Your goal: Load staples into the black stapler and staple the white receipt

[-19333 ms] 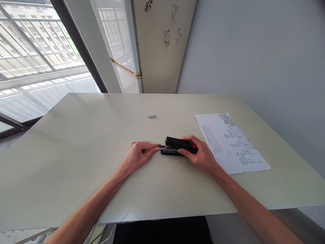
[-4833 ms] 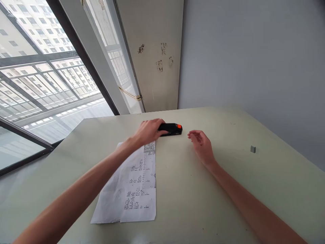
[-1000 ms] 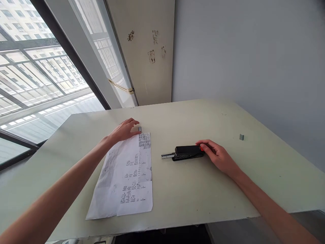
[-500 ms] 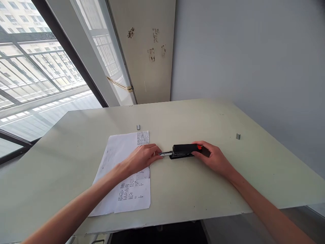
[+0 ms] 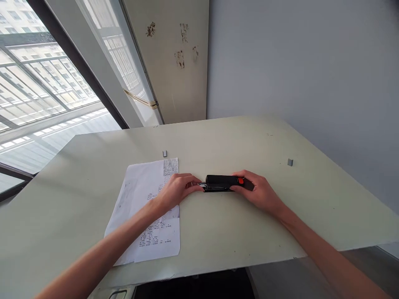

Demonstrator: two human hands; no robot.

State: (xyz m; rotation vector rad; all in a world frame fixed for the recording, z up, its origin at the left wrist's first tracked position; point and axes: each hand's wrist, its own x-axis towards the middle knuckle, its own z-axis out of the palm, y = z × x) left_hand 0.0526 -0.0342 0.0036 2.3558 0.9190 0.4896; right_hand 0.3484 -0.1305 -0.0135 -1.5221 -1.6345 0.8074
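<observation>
A black stapler with a red spot near its right end lies in the middle of the table. Its rear is wrapped by my right hand, thumb in front and fingers behind. At the opposite end, the fingers and thumb of my left hand pinch the stapler's metal staple tray, of which only a short piece sticks out. Beneath my left forearm lie printed sheets of paper, partly covered by the arm. Whether staples sit in the tray cannot be made out.
A small grey block, perhaps staples, lies behind the paper; a similar grey block lies to the right. The pale table has its front edge close to me. A window is at left, a refrigerator and wall behind.
My left hand has moved right toward the stapler, and the metal tray that stuck out has slid mostly into the body. My right hand keeps its hold. The view has shifted slightly.
</observation>
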